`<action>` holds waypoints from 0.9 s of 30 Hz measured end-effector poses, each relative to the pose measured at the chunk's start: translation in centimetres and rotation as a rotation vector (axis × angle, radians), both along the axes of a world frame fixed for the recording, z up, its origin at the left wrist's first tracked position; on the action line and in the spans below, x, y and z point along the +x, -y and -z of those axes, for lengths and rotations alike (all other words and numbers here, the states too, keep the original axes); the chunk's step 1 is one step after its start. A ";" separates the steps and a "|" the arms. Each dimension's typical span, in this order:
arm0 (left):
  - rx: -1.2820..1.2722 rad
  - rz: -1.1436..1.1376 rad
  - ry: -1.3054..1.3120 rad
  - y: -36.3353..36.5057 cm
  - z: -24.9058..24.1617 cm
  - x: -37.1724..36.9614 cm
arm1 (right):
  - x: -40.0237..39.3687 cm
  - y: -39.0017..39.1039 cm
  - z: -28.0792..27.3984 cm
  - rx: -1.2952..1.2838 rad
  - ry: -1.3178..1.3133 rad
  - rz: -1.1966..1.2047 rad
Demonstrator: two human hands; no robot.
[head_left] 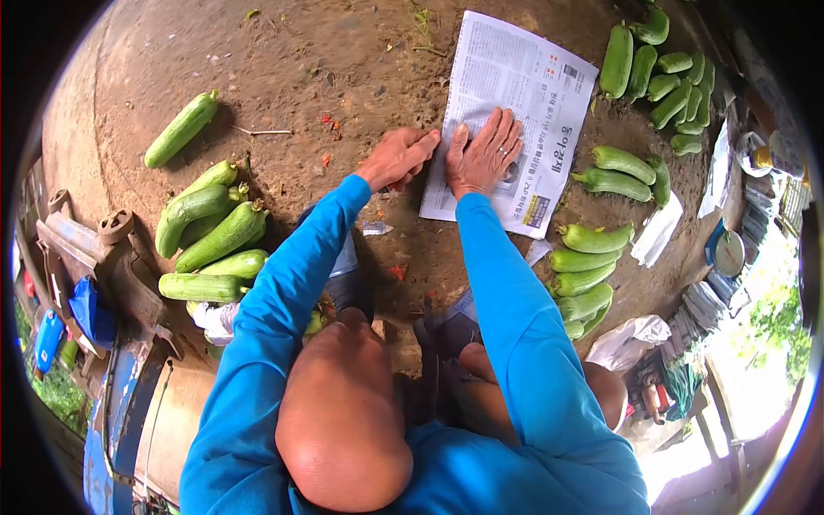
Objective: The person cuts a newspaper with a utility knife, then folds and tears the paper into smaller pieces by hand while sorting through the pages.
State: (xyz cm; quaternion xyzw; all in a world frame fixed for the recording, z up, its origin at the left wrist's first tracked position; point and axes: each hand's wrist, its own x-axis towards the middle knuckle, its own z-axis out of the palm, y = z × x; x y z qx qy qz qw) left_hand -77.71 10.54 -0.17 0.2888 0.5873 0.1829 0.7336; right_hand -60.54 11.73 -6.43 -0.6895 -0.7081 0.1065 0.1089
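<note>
A printed newspaper (481, 64), folded into a sheet, lies flat on the brown dirt ground in front of me. My right hand (483, 156), with a ring on one finger, presses palm down on its lower middle, fingers stretched out and thumb apart. At the paper's left edge my left hand (396, 158) is closed, its curled fingertips meeting the edge; the underside of its grip is hidden. Green gourds (225, 236) are piled left of my left arm, and a single gourd (182, 129) lies farther up. Right of the paper rest more gourds (622, 163).
A larger group of gourds (678, 94) lies at the upper right, and another row (588, 262) beside my right forearm. White paper (657, 230) and a plastic bag (631, 343) sit at the right. Rusty metal machinery (116, 249) stands at the left. My bare knees (343, 412) are below.
</note>
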 end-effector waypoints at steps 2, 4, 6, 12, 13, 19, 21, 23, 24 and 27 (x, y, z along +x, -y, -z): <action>-0.061 -0.020 -0.068 0.0 -0.4 -0.2 | 0.0 0.1 0.1 -0.004 0.010 -0.010; -0.042 -0.030 -0.051 -0.6 -0.4 -0.1 | -0.1 0.1 0.1 -0.005 0.013 -0.004; -0.012 -0.046 -0.032 -1.0 -0.1 -0.2 | -0.3 -0.2 0.1 0.005 0.018 -0.005; -0.025 -0.079 -0.016 -1.3 0.0 -0.1 | -0.1 0.1 0.3 -0.006 0.038 -0.017; -0.049 -0.100 0.010 -0.9 -0.2 0.0 | 0.0 0.2 0.3 -0.013 0.028 -0.023; -0.045 -0.072 -0.019 -2.2 0.8 -0.4 | -0.1 0.0 0.0 -0.035 0.019 -0.026; -0.046 -0.066 -0.004 -2.5 0.7 -0.4 | 0.0 0.1 -0.3 -0.042 0.011 -0.027; -0.044 -0.055 -0.007 -3.0 0.4 -0.6 | -0.1 0.0 -0.2 -0.046 0.008 -0.033; -0.047 -0.044 -0.003 -3.2 0.4 -0.7 | -0.1 -0.1 -0.2 -0.043 0.007 -0.032; -0.008 -0.063 0.024 -4.3 0.8 -0.8 | 0.0 0.1 -0.3 -0.068 0.029 -0.029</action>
